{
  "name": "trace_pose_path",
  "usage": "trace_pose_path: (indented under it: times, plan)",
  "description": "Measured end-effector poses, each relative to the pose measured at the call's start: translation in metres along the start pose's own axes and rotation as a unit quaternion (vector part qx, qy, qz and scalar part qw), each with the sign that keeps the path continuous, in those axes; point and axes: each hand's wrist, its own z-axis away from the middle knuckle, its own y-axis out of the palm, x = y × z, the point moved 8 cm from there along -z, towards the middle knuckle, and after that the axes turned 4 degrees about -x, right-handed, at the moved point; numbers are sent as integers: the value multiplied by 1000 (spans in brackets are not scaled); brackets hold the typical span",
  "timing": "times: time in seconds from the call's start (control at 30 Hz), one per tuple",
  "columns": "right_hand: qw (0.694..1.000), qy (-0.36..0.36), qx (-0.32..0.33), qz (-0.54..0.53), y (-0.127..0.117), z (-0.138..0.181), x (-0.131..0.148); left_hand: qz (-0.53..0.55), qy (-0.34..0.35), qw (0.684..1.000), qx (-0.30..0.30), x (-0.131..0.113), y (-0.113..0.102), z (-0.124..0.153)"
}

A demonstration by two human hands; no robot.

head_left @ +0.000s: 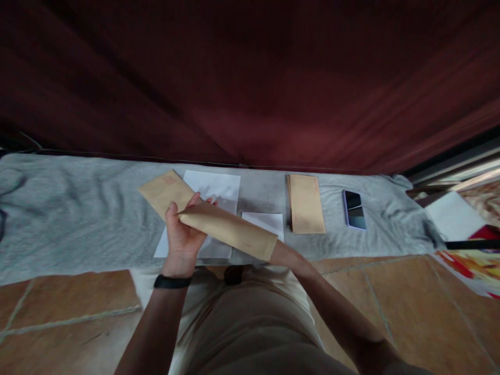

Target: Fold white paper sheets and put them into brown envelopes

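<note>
A brown paper envelope (230, 229) is held slantwise above the table, bulging along its length. My left hand (183, 235) grips its left end, the thumb on the near side and the fingers reaching around behind. At the envelope's right end the forearm of my right hand (283, 255) meets the paper edge. The envelope hides that hand and its fingers; it appears to be inside. Beneath lie white paper sheets (219, 183), and another brown envelope (162, 191) with a red printed mark rests partly at their left. A smaller white sheet (269, 220) shows just right of the held envelope.
A stack of brown envelopes (307, 204) lies right of centre, with a phone (354, 209) beyond it. Grey cloth (86, 213) covers the narrow table. A dark red curtain (250, 94) hangs behind. At far right are a white sheet (455, 219) and colourful printed material (474, 268).
</note>
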Motion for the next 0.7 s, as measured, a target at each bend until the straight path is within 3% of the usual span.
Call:
trace_pose_path:
  times: [0.13, 0.23, 0.33, 0.47, 0.57, 0.7]
  plan:
    - [999, -25, 15, -37, 4, -3, 30, 1, 30, 999, -27, -19, -7, -3]
    - [995, -32, -23, -89, -2, 7, 49, 10, 38, 999, -36, -25, -7, -1]
    - [993, -14, -70, -99, -8, 13, 51, 16, 36, 998, -48, -26, -7, -1]
    - [989, 35, -139, -36, -26, 8, 34, -13, -17, 996, -85, -26, -13, -4]
    - [978, 5, -205, 38, -45, 4, 36, -42, -39, 994, -96, -32, -16, -7]
    - [981, -48, -170, 84, -42, 4, 49, -60, -52, 993, -92, -39, -15, -11]
